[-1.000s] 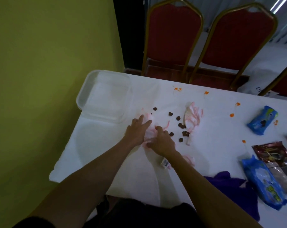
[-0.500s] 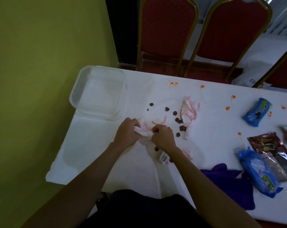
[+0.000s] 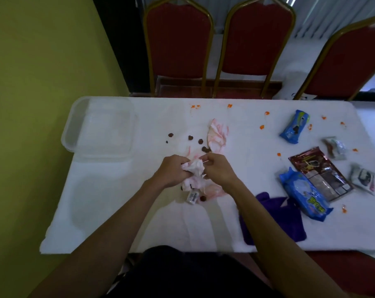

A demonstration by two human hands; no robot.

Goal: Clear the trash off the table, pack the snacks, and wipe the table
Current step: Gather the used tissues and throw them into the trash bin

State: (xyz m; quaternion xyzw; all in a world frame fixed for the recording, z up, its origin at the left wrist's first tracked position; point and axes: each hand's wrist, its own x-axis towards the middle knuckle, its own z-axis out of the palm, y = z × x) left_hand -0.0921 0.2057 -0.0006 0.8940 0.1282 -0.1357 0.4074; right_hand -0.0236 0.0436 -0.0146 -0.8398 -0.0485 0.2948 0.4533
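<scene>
Grip: both hands are closed on one crumpled tissue (image 3: 194, 167). The left hand (image 3: 171, 171) curls its fingers round the wad's left side, and the right hand (image 3: 219, 171) pinches its right edge.
Tissue's place: white with pink stains, held between the hands just above the middle of the table (image 3: 109, 211), with its lower part trailing down toward the cloth.
Hand pose: knuckles face up on both hands. The bare forearms come in from the near edge and converge on the wad.
Beneath the hands: small white wrapper (image 3: 192, 196) with dark print too blurred to read, a brown crumb (image 3: 203, 198) just beside it, and a pink-stained tissue (image 3: 214, 190) lying flat.
Beyond the hands: second stained tissue (image 3: 217, 134) and scattered chocolate pieces (image 3: 190, 138).
Writing: near blue snack pack (image 3: 304, 194) carries yellow-green letters that cannot be made out. The label panel on the maroon pouch (image 3: 317, 171), which touches that pack, is unreadable too.
Other snacks: far blue pack (image 3: 295, 126) and two silver packets (image 3: 335, 148) (image 3: 363, 178), well to the right.
Cloth: purple cloth (image 3: 274, 220) lies bunched by the right forearm, near the front edge.
Stains: orange spots (image 3: 261, 127) dot the table's far and right parts.
Container: clear plastic container (image 3: 68, 134) at the far left corner.
Surroundings: red chairs (image 3: 178, 39) with gold frames behind the table, and a green wall (image 3: 42, 82) to the left.
</scene>
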